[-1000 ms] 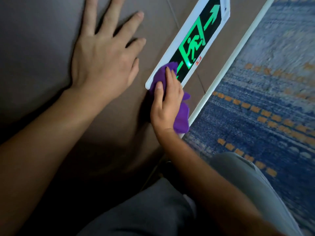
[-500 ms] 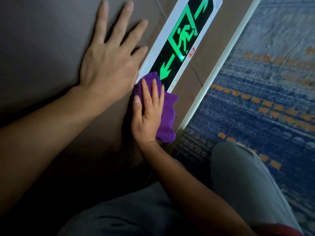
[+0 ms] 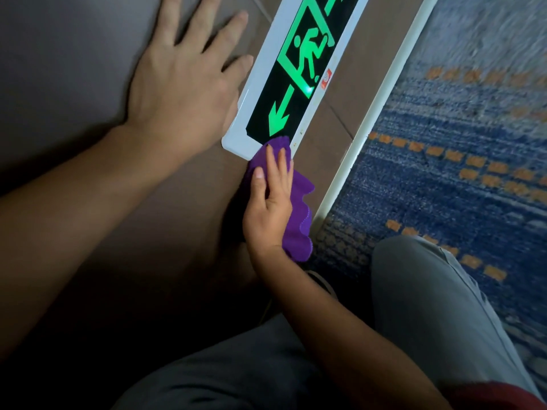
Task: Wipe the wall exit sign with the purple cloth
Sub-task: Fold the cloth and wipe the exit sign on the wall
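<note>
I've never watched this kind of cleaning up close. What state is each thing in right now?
exit sign: lit green, mounted on the wall.
purple cloth: pressed on the sign's lower corner.
right hand: fingers flat on the cloth.
left hand: spread flat on the wall beside the sign.

bare forearms (image 3: pixel 74 208), grey trousers (image 3: pixel 429 306), dark red hem (image 3: pixel 497 395).

A dim brown tiled wall (image 3: pixel 74 69) meets a white baseboard (image 3: pixel 381 105) and blue carpet (image 3: pixel 458 187) (orange dashes).
</note>
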